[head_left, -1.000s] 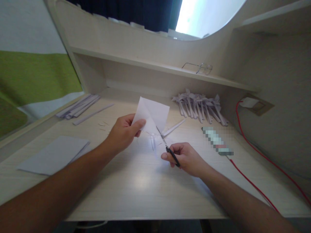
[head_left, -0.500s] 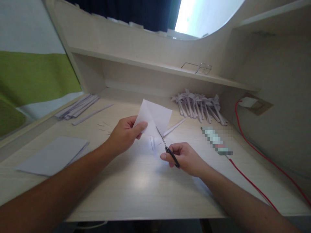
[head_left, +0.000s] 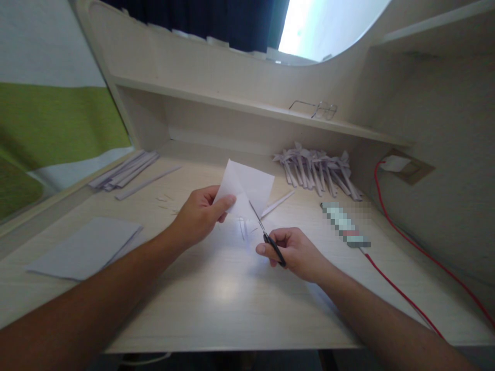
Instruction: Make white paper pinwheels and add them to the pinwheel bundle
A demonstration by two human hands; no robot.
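My left hand (head_left: pixel 198 215) pinches a creased square of white paper (head_left: pixel 247 188) by its lower left part and holds it up above the desk. My right hand (head_left: pixel 296 252) grips small black-handled scissors (head_left: pixel 265 233), whose blades point up and left and meet the paper's lower edge. A few thin paper slivers (head_left: pixel 243 229) lie on the desk (head_left: pixel 216 293) just below the paper.
A pile of folded paper pieces (head_left: pixel 319 171) lies at the back right, with paper strips (head_left: pixel 124 170) at the back left and white sheets (head_left: pixel 87 247) at the left. A red cable (head_left: pixel 398 293) runs along the right side. Glasses (head_left: pixel 315 108) rest on the shelf.
The paper has dropped slightly and shifted right toward the scissors. The scissor blades have stayed at its lower edge, and both hands have barely moved.
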